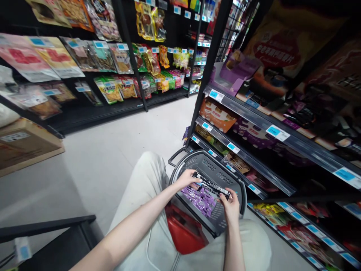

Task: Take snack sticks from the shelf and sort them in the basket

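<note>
Black slim stick packets (211,184) stretch between my two hands, above a grey shopping basket (207,156). My left hand (188,178) pinches their left end between thumb and fingers. At the right end, my right hand (231,206) grips them the same way. How many packets are in the bundle I cannot tell. Beneath, inside the basket, lies a pile of purple slim packets (201,203). The basket stands between my knees, its black handle (178,156) folded out over the far left rim.
Close on the right rises a shelf rack (254,113) with boxes and bags. A red plastic object (184,233) sits between my legs. A cardboard box (28,145) stands on the pale floor (113,150) at left. Snack shelves (73,116) line the back.
</note>
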Tool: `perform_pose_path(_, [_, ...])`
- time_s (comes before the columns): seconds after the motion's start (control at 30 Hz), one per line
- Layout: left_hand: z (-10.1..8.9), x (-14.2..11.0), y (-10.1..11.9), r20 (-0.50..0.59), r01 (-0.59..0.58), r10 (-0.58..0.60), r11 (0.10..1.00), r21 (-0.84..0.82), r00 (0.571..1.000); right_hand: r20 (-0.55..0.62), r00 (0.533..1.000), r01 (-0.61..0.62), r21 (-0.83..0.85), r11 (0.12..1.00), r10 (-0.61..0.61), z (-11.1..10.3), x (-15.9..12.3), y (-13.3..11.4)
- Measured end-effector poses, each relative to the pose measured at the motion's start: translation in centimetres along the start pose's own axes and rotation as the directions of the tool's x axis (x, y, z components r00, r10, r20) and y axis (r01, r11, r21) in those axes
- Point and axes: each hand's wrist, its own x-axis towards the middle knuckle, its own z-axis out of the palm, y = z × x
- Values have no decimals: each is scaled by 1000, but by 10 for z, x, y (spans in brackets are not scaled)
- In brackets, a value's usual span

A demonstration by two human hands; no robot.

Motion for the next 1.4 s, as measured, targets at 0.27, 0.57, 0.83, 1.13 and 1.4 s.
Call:
perform_pose_path(0.27, [8,-2,1,-54,-136,128,972,-189,990,-23,997,74,6,997,-74,13,1,5])
perform_pose_path(0.57, [-2,-5,2,123,22,-8,993,-118,992,-96,993,67,25,997,-64,11,2,9])
perform_pose_path(0.83, [10,-15,-7,503,10,-263,893,449,824,107,993,61,-204,977,-40,7,0,7])
perform_pose_path(1.13, [19,-12,-25,448,-121,-162,833,540,879,25,998,-51,-37,998,52,17,-2,11])
perform_pose_path(1.4, [25,-13,-28,462,-112,-126,884,453,878,38,999,11,-53,999,-9,24,-5,6])
